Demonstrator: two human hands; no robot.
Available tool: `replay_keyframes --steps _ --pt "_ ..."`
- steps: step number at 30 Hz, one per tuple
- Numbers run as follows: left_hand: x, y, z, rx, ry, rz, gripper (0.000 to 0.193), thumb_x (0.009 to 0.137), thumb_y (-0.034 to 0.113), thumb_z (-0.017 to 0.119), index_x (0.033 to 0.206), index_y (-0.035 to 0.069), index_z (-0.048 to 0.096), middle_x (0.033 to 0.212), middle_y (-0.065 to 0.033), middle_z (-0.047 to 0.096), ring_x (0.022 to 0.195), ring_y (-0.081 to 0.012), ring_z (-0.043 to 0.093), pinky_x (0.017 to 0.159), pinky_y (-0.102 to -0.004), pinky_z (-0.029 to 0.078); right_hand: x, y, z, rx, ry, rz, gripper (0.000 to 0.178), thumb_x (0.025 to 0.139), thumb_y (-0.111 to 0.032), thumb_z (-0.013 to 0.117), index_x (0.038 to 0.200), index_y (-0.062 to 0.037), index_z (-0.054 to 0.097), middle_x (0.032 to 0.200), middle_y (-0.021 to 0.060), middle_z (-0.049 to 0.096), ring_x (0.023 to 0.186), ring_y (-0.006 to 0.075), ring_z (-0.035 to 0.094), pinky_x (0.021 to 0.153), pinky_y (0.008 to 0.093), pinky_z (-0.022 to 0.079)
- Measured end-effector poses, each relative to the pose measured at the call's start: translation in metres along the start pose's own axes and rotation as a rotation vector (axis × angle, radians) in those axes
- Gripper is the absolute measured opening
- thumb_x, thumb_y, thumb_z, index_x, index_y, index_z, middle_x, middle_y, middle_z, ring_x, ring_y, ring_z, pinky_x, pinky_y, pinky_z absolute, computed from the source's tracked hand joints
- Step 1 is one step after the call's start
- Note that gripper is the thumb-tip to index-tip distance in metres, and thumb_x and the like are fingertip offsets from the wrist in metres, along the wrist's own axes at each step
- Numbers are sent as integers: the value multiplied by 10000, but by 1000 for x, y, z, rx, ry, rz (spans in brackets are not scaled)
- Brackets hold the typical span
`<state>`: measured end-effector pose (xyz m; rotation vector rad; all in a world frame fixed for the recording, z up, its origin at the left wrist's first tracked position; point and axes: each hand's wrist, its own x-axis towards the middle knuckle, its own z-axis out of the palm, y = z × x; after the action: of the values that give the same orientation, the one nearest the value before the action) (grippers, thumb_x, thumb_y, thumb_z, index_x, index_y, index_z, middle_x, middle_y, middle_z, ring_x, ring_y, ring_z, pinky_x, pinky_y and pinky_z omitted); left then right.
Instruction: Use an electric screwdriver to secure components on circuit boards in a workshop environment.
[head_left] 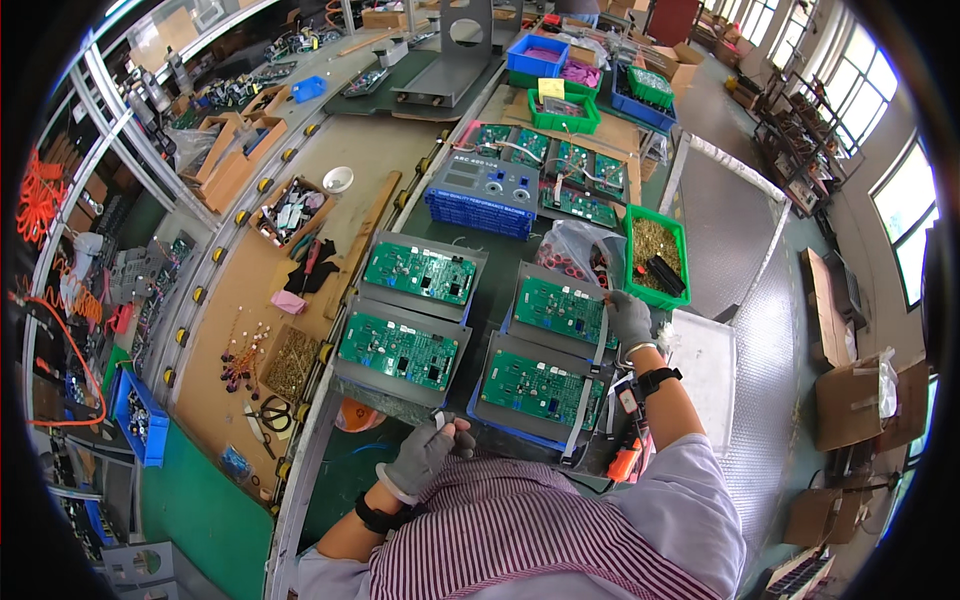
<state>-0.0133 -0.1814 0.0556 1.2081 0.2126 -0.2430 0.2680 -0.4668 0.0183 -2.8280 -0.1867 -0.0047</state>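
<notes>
Four green circuit boards on grey panels lie before me: an upper left board (420,272), a lower left board (398,350), an upper right board (560,308) and a lower right board (533,386). My right hand (630,322), in a grey fingerless-tipped glove, has its fingers closed at the upper right board's corner, on the top of a grey ribbon cable (601,338). Another ribbon cable (577,420) runs down the lower right board. My left hand (425,456), gloved too, is curled beside the bench's near edge; a small whitish thing shows at its fingertips, too small to name.
A green bin of small metal parts (657,250) and a bag of reddish parts (580,252) stand beyond the boards. Farther off is a blue-grey machine panel stack (482,195). An orange-handled tool (626,460) hangs near my right forearm. Scissors (272,413) lie on the left table.
</notes>
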Motion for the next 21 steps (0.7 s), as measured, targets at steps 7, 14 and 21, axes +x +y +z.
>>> replay_keyframes --steps 7,14,21 --pt "15 20 -60 84 -127 6 237 915 151 360 1000 -32 486 794 -92 575 716 -157 567 665 -265 470 7 7 -1 93 -43 100 184 719 -223 579 864 -135 649 785 110 625 767 262 600 693 345 462" --pt "35 25 -74 186 -250 -51 247 917 173 365 996 -28 485 774 -86 567 705 -149 558 666 -264 467 17 13 -8 350 -161 287 227 694 -204 586 889 -104 647 813 126 627 762 263 601 693 315 459" --pt "56 30 -56 95 -248 -115 257 919 181 361 1004 -33 475 793 -79 562 727 -146 554 677 -261 463 -3 18 8 145 54 126 224 711 -242 589 901 -132 635 820 136 614 792 302 579 706 382 449"
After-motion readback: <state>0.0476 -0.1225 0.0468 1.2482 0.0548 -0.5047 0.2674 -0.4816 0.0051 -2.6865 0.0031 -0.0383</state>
